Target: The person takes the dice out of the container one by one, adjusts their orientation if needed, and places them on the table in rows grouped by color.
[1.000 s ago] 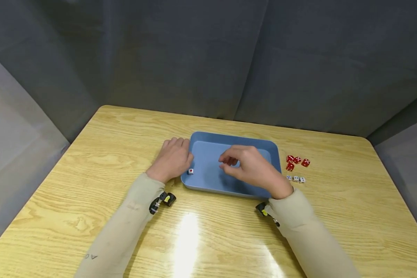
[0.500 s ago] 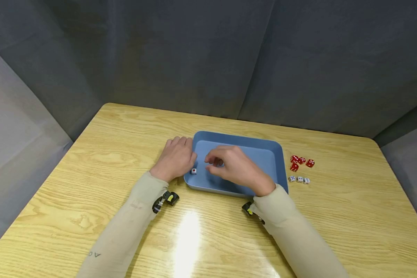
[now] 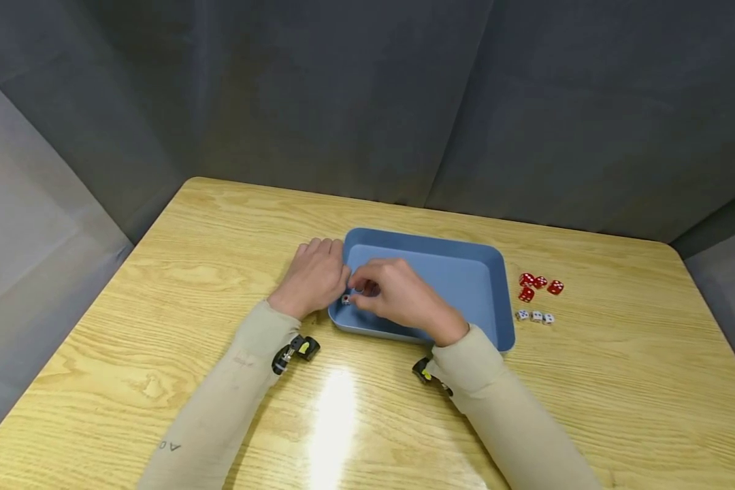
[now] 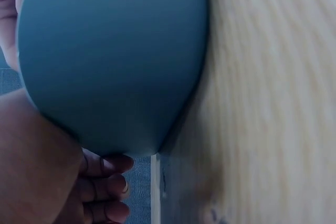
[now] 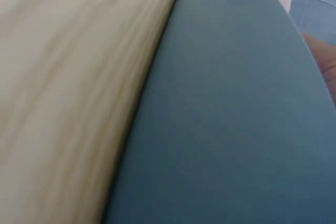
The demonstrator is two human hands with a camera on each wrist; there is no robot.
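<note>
A blue tray lies in the middle of the wooden table. My left hand rests palm down on the table against the tray's left rim. The left wrist view shows its fingers beside the tray's outer wall. My right hand hovers low over the tray's left end with its fingers curled in a pinch on something small, seemingly a die that is mostly hidden. A white die with a red pip lies in the tray just under those fingertips. The right wrist view shows only the tray's wall and the table.
Right of the tray several red dice sit in a cluster, with three small white dice in a row in front of them. Grey curtains close off the back and sides. Glare marks the table near me.
My right hand has moved leftwards across the tray, from its middle to its left end beside the white die. My left hand has stayed at the tray's left rim.
</note>
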